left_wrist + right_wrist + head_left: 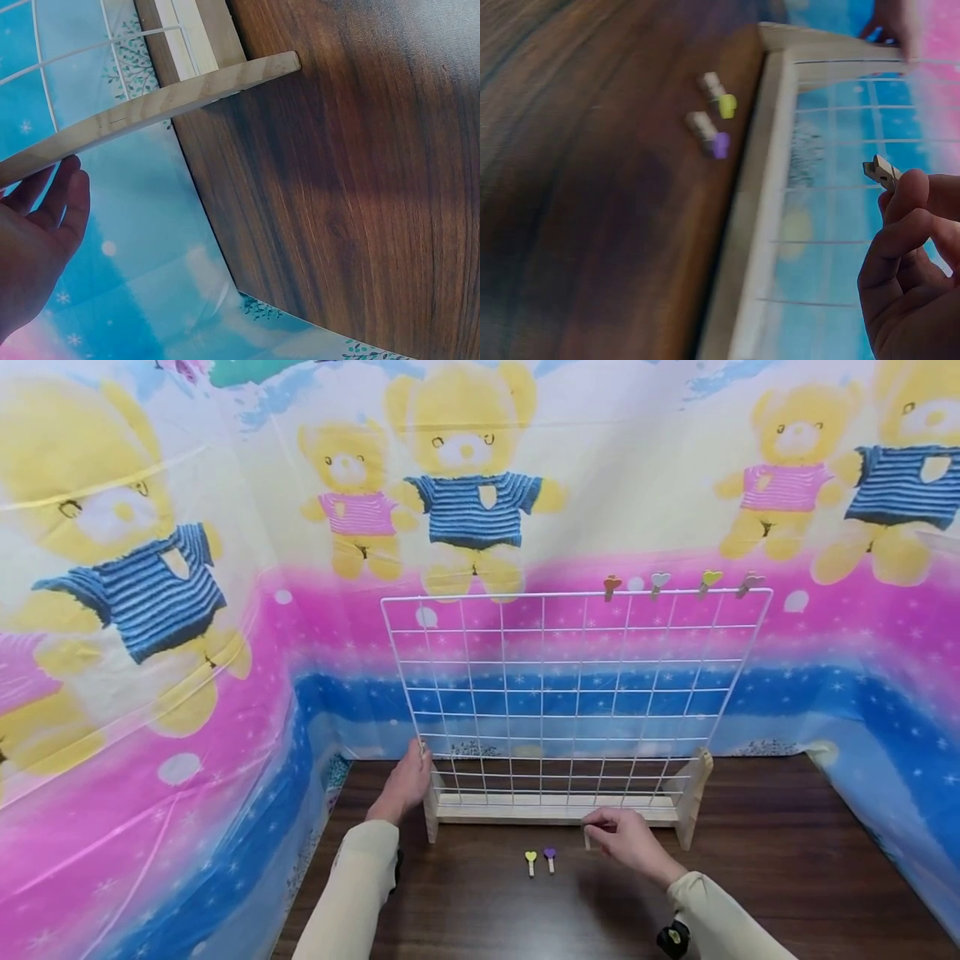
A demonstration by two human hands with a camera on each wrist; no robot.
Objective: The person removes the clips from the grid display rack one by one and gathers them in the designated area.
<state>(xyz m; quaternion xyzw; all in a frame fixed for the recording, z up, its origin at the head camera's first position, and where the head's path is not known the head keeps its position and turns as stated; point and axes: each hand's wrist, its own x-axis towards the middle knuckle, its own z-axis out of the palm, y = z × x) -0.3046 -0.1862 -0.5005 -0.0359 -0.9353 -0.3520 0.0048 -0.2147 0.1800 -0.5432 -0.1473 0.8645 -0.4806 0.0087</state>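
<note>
At the left end of a white wire grid rack (558, 693), my left hand (405, 785) grips the wooden side post (142, 109). Fingertips (75, 184) rest against that post in the left wrist view; the thumb is hard to make out. My right hand (626, 839) pinches a small wooden clothespin (883, 172) between thumb and fingers, in front of the rack's base bar. Its other end is hidden by the fingers. On the table lie a clothespin with a yellow heart (531, 862) and one with a purple heart (551, 859), left of the right hand.
Several heart clothespins, among them a red one (612, 587) and a white one (659, 583), are clipped along the grid's top right edge. The rack stands on a dark wooden table (480, 927). Behind hangs a cloth (315, 610) printed with bears.
</note>
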